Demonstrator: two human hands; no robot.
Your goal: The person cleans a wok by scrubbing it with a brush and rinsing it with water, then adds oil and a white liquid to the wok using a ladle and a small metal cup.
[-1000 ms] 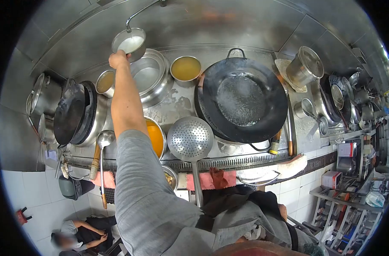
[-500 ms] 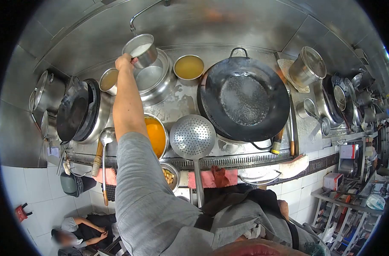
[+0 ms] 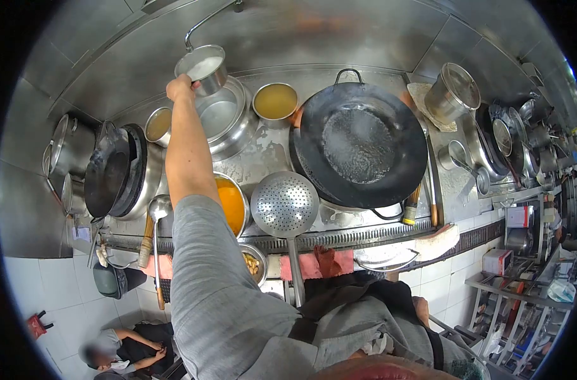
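My left hand point(image 3: 182, 87) is stretched far forward, its fingers closed on the near side of a small metal pot point(image 3: 214, 81). Whitish, foamy-looking liquid is in that pot, and a thin tap point(image 3: 188, 44) ends just above its rim. Below and behind the hand stands a wide steel pot point(image 3: 238, 130) with clear liquid. A patch of skin beside my right hip seems to be my right hand point(image 3: 421, 308); its fingers cannot be made out. The nearest large thing in front is a black wok point(image 3: 405, 164) with bubbling liquid.
A perforated strainer point(image 3: 285, 206) lies across the stove's front edge, beside a bowl of orange liquid point(image 3: 230, 206). Pots of yellowish liquid point(image 3: 276, 101) stand farther back. A ladle point(image 3: 158, 253) and stacked woks point(image 3: 105, 180) are at left. Another person point(image 3: 133, 351) sits at lower left.
The left hand and its pot appear slightly farther up and left, partly with a small shift of the whole view. The grip stays the same.
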